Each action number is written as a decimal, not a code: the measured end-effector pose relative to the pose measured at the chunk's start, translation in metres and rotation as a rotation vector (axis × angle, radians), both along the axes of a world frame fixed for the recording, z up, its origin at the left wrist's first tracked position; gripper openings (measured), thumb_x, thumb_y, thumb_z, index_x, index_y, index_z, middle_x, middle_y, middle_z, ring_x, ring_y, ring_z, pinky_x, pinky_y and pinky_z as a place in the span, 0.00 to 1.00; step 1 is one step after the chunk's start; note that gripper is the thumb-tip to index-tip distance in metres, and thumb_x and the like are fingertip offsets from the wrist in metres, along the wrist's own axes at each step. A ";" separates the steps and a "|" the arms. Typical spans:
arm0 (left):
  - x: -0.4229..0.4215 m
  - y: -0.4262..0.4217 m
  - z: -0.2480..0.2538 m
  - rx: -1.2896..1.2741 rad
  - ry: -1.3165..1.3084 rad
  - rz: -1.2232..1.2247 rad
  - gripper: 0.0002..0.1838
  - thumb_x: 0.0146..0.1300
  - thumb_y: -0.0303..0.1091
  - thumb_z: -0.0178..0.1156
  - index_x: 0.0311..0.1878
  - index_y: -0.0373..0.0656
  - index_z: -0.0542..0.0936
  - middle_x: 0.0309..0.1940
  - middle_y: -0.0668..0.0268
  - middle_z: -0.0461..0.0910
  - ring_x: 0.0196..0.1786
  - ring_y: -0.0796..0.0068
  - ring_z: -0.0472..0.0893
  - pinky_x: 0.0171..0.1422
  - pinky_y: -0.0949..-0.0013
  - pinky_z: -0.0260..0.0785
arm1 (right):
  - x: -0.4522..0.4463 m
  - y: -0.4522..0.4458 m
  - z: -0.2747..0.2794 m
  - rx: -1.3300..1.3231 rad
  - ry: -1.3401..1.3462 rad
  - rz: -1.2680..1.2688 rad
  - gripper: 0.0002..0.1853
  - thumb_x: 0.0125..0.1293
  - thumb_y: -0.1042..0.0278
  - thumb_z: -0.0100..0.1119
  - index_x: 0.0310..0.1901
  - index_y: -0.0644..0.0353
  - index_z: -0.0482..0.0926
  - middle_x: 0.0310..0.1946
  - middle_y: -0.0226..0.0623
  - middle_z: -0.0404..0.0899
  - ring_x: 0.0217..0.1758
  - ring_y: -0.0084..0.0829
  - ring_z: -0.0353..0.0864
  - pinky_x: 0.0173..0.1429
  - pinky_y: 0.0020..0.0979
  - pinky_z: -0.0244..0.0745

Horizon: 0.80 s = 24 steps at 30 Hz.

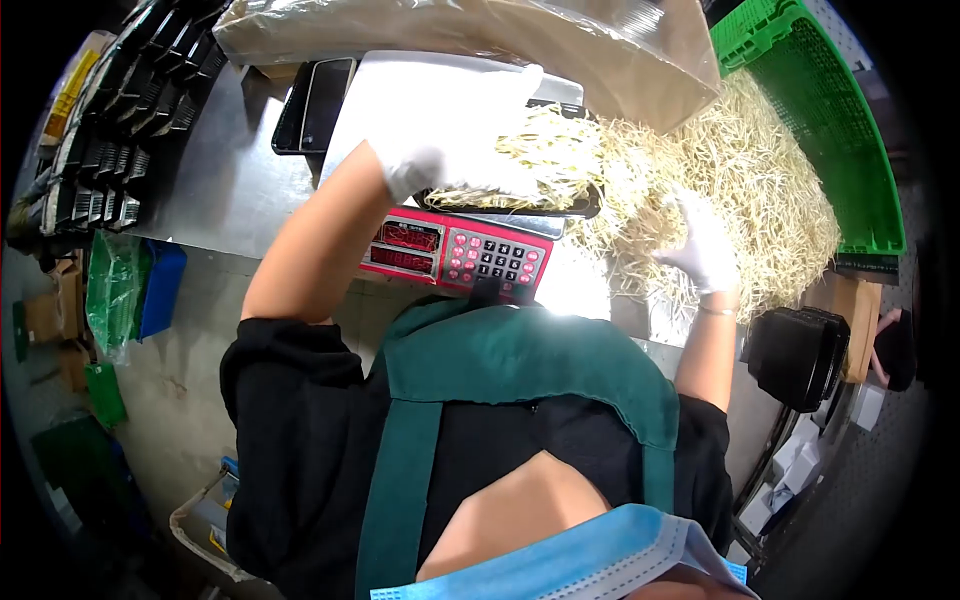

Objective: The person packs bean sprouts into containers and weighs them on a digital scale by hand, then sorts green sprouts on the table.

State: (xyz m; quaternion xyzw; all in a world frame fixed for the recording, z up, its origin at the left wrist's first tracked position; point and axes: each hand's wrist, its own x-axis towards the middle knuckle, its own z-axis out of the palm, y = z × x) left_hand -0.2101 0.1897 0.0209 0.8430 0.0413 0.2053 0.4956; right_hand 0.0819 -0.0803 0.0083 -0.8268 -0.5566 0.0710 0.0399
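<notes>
On the red scale [455, 250] rests a black tray [575, 209] heaped with pale bean sprouts [550, 150]. My left hand [465, 150], in a white glove, lies at the left side of this heap, thumb stretched away from the fingers. Bright glare washes out part of that glove. Over at the right, my right hand [705, 245], gloved too, is at the near edge of a large pile of bean sprouts [765, 180]. Its thumb and fingers are apart and curved, with loose sprouts around them.
Behind the scale lies a brown plastic-covered box [480, 35]. A green crate [830, 110] stands tipped behind the pile. Stacked black trays [120, 130] fill the far left, and more black trays [800, 355] sit low at right. A dark phone-like device [325, 100] lies left of the scale.
</notes>
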 end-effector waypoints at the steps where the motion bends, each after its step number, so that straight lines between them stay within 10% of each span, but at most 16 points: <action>1: -0.011 -0.005 -0.002 -0.102 0.018 0.026 0.39 0.56 0.41 0.69 0.68 0.34 0.66 0.64 0.51 0.70 0.64 0.58 0.71 0.68 0.60 0.64 | 0.002 -0.003 0.008 0.012 -0.074 -0.003 0.48 0.38 0.70 0.76 0.67 0.57 0.67 0.61 0.46 0.73 0.65 0.43 0.70 0.70 0.37 0.64; 5: -0.052 -0.013 0.047 0.515 0.290 0.267 0.30 0.66 0.43 0.60 0.64 0.32 0.68 0.57 0.53 0.75 0.59 0.62 0.74 0.65 0.62 0.65 | 0.006 -0.010 0.019 0.061 -0.044 -0.050 0.39 0.47 0.73 0.72 0.65 0.57 0.70 0.62 0.42 0.73 0.66 0.38 0.71 0.70 0.34 0.65; 11: -0.096 0.038 0.003 -0.380 -0.063 0.346 0.26 0.64 0.28 0.56 0.65 0.33 0.69 0.64 0.57 0.71 0.65 0.66 0.71 0.70 0.69 0.62 | -0.089 0.063 0.074 0.554 0.443 0.328 0.34 0.61 0.60 0.65 0.67 0.65 0.66 0.67 0.48 0.67 0.71 0.41 0.65 0.73 0.39 0.59; 12: -0.078 0.022 -0.002 -0.988 -0.196 0.314 0.24 0.66 0.32 0.56 0.64 0.35 0.70 0.61 0.57 0.74 0.63 0.66 0.73 0.67 0.68 0.65 | -0.107 0.087 0.082 0.543 0.373 0.519 0.41 0.57 0.50 0.68 0.67 0.65 0.65 0.67 0.49 0.67 0.70 0.44 0.67 0.72 0.40 0.60; 14: -0.041 0.023 -0.021 0.804 -0.204 0.362 0.22 0.69 0.43 0.53 0.60 0.41 0.74 0.57 0.56 0.76 0.59 0.60 0.75 0.64 0.64 0.67 | -0.129 0.122 0.086 0.501 0.165 0.689 0.47 0.52 0.38 0.68 0.66 0.65 0.66 0.64 0.50 0.70 0.67 0.47 0.69 0.70 0.42 0.62; 17: -0.003 -0.036 0.021 0.245 0.160 0.470 0.20 0.69 0.49 0.50 0.54 0.44 0.76 0.48 0.54 0.78 0.52 0.56 0.77 0.60 0.56 0.66 | -0.126 0.139 0.061 0.286 0.135 0.652 0.39 0.52 0.40 0.68 0.58 0.62 0.74 0.58 0.49 0.73 0.61 0.47 0.72 0.65 0.41 0.66; 18: -0.002 -0.044 0.002 0.576 -0.023 0.588 0.20 0.69 0.49 0.50 0.52 0.43 0.76 0.47 0.55 0.77 0.52 0.57 0.76 0.60 0.53 0.65 | -0.133 0.141 0.063 0.201 0.142 0.661 0.38 0.53 0.37 0.66 0.55 0.62 0.77 0.57 0.49 0.74 0.59 0.49 0.73 0.65 0.42 0.66; 20: -0.004 -0.051 0.012 0.483 0.157 0.475 0.21 0.65 0.44 0.58 0.56 0.41 0.75 0.49 0.57 0.78 0.51 0.61 0.78 0.57 0.58 0.69 | -0.148 0.137 0.057 0.304 0.105 0.620 0.22 0.54 0.49 0.66 0.44 0.57 0.82 0.50 0.44 0.77 0.51 0.44 0.75 0.58 0.42 0.70; 24: 0.002 -0.055 0.003 0.673 -0.040 0.407 0.20 0.64 0.43 0.59 0.54 0.40 0.76 0.47 0.56 0.79 0.51 0.58 0.78 0.56 0.57 0.69 | -0.128 0.147 0.049 0.249 0.138 0.761 0.23 0.54 0.46 0.62 0.44 0.55 0.81 0.52 0.43 0.77 0.55 0.43 0.74 0.61 0.42 0.64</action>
